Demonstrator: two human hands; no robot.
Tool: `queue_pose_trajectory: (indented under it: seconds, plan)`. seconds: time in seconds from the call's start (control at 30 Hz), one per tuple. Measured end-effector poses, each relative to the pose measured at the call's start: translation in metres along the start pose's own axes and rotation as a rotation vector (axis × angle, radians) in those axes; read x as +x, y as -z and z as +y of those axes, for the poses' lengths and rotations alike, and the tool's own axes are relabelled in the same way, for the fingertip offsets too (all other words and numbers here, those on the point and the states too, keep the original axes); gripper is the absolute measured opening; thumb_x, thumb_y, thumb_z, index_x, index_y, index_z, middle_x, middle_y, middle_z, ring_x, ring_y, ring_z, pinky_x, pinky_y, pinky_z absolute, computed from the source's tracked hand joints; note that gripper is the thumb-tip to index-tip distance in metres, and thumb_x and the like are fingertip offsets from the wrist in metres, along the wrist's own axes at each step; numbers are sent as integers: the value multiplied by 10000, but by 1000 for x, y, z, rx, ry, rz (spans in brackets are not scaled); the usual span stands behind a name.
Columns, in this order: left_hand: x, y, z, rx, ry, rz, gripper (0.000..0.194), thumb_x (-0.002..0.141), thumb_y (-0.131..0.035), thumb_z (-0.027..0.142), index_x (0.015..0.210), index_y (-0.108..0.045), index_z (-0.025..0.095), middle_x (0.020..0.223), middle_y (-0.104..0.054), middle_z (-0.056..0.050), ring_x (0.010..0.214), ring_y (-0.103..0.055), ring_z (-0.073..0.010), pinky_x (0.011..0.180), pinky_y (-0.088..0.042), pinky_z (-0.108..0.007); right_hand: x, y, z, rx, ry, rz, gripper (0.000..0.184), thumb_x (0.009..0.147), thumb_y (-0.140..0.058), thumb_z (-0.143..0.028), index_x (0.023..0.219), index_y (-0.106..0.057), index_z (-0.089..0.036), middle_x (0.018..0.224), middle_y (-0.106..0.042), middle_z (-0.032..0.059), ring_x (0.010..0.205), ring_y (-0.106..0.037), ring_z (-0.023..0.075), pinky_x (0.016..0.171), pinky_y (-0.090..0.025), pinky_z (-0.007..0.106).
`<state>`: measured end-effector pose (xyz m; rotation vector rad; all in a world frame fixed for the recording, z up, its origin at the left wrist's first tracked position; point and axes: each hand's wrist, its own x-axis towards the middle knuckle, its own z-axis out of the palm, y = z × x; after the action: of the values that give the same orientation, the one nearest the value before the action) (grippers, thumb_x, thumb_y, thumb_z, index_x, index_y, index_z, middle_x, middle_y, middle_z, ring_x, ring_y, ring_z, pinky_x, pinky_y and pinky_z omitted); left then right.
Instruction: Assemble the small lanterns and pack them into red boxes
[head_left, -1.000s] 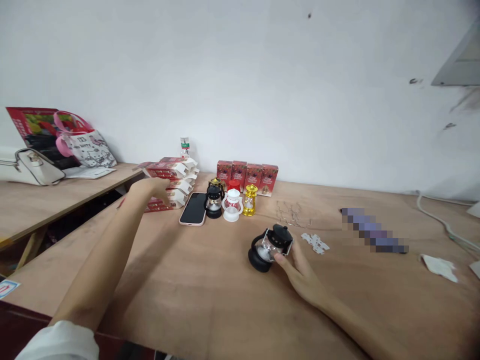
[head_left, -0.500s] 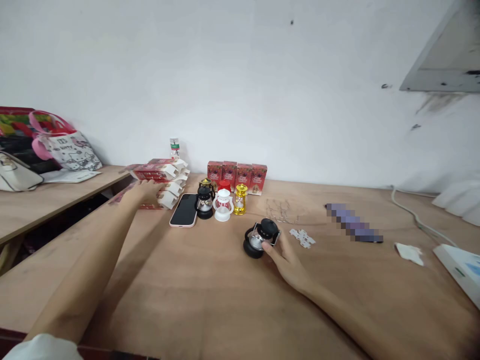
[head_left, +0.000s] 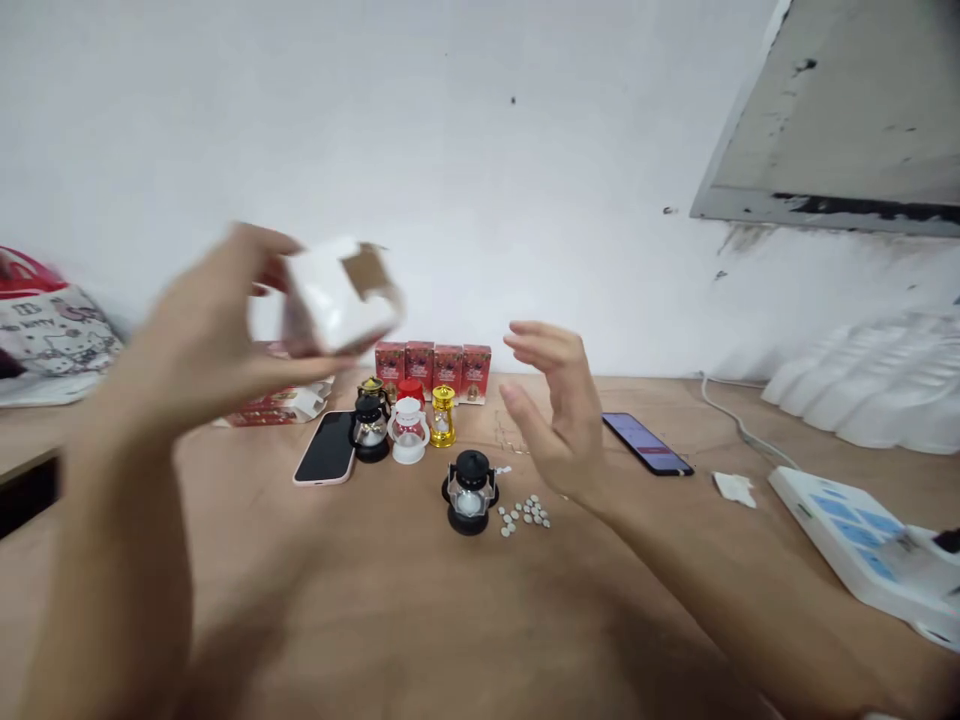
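The small carton (head_left: 334, 300) is in the left hand (head_left: 206, 335), lifted above the table (head_left: 450, 620) and tilted, with its white end and a brown inner part showing; it appears somewhat blurred. The thumb and fingers of this hand hold it from two sides. The right hand (head_left: 561, 425) is also above the table, and its thumb stands apart from the other fingers, so the opening is wide. The nearest black lantern (head_left: 471, 495) stands upright on the table, just beside some small white discs (head_left: 528, 517). Behind it stand a white lantern (head_left: 409, 432) and a gold lantern (head_left: 442, 415), then a row of red boxes (head_left: 448, 372), and a pink-edged phone (head_left: 326, 448) lies left of the lanterns
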<state>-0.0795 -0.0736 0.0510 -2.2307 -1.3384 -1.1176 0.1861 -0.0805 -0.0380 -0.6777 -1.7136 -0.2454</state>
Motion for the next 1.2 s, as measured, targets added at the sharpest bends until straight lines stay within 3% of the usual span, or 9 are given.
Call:
queue_pose_trajectory:
  seconds: [0.1,0.23,0.33,0.57,0.77,0.97,1.1,1.2]
  plan:
    - [18,-34,34,69,-220,-70,634,640,-687,537,1102,-473,160,1008,-496,-32,887,-528,-193,777,-430,-322,31,1,-21,-99,24,-30,270,905,-392,-255,1132,-537,-264,1124,-522,64,1146,-468,232,939,-430,448]
    - [28,-63,40,-36,-196,-100,498,662,-695,419,1033,-468,177,983,-525,-51,794,-552,-184,660,-436,-278,33,-7,-18,-292,11,-5,259,888,-440,-254,1107,-578,-256,1192,-461,87,1169,-408,282,926,-409,482]
    - [26,-73,37,-150,-191,-185,496,684,-681,348,1083,-432,193,950,-565,-50,757,-565,-182,606,-421,-257,29,-11,-3,-368,-9,-100,232,894,-434,-260,1060,-595,-248,1176,-482,94,1107,-440,291,873,-429,485]
    - [26,-88,38,-250,-275,-174,719,697,-644,273,1304,-261,229,945,-600,-38,722,-570,-151,636,-421,-254,32,0,11,-329,-14,-195,139,863,-490,-312,905,-560,-200,944,-572,64,878,-554,212,768,-470,383]
    - [29,-97,32,-197,-320,-177,514,721,-623,273,1175,-385,242,1038,-570,-43,722,-553,-137,646,-423,-257,33,3,17,-247,-10,-172,248,886,-448,-266,692,-579,-183,999,-607,74,891,-599,196,767,-486,369]
    - [29,-99,34,-245,-358,-179,427,727,-596,196,1121,-440,246,1166,-531,-48,884,-558,-171,747,-439,-287,32,1,23,-276,-21,-65,184,862,-478,-252,839,-656,-211,1103,-573,73,869,-598,194,748,-506,391]
    - [28,-98,38,-297,-368,-207,419,718,-599,179,1108,-456,236,1149,-545,-44,934,-558,-183,778,-440,-287,31,-1,23,-382,61,71,156,838,-508,-231,799,-658,-212,1178,-523,87,940,-557,230,746,-495,413]
    - [28,-99,40,-275,-398,-227,393,725,-589,164,1092,-466,229,1146,-551,-47,932,-561,-180,765,-442,-283,31,0,24,-462,103,35,157,811,-525,-200,727,-657,-210,1184,-529,84,1002,-525,261,754,-483,429]
